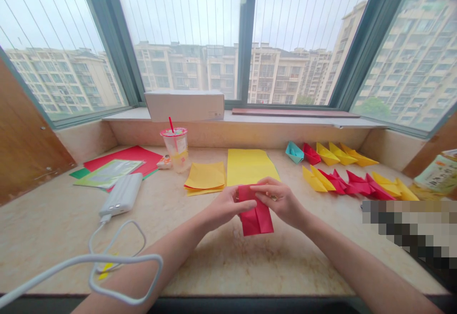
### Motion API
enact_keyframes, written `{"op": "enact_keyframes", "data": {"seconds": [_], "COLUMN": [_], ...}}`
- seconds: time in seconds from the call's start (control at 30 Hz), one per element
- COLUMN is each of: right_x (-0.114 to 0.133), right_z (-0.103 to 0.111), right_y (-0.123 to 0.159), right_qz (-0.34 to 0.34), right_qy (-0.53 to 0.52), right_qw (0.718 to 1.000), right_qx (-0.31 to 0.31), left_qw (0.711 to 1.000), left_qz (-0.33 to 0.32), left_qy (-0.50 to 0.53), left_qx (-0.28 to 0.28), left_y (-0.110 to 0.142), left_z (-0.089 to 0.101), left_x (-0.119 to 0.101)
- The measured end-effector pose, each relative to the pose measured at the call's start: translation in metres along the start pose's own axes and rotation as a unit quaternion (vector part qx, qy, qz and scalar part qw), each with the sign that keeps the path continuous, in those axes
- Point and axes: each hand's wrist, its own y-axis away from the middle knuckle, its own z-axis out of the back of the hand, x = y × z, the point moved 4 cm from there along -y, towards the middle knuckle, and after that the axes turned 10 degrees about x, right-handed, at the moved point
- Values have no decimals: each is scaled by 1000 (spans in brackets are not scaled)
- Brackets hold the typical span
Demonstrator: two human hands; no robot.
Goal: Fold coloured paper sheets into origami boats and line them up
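Note:
A red sheet of paper [257, 219], folded into a narrow rectangle with creases across it, is held up above the counter between both hands. My left hand [228, 204] grips its left edge, the thumb lying across the front. At the upper right edge, my right hand [276, 197] pinches the paper with its fingers on the top part. Just behind the hands lie a yellow sheet [250, 164] and a stack of orange-yellow paper squares [205, 177].
Folded paper boats in yellow [326, 154], red [359, 184] and teal [294, 152] stand in two rows at the right. A plastic cup [175, 150] with a red straw stands back left. A white power bank [121, 194] trails a looping cable [124, 259] past my left forearm.

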Motion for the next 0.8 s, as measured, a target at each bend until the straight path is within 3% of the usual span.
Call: {"op": "enact_keyframes", "data": {"seconds": [0.13, 0.23, 0.4, 0.67, 0.8], "right_x": [-7, -14, -19, -12, -14], "right_z": [1, -2, -6, 4, 5], "right_y": [1, 1, 1, -1, -1], "right_qz": [-48, -89, -96, -25, -49], "right_qy": [-50, -123, -196, -130, -137], "right_qw": [997, 988, 975, 989, 987], "right_qx": [-41, -28, -35, -65, -67], "left_qw": [1000, 998, 997, 992, 994], "left_qz": [2, -17, -23, 17, 9], "left_qy": [1, 5, 24, 31, 42], "left_qx": [-21, -61, -71, -121, -104], "left_y": [-3, -4, -4, -3, -2], "left_z": [3, 8, 10, 15, 12], "left_x": [1, 0, 1, 4, 3]}}
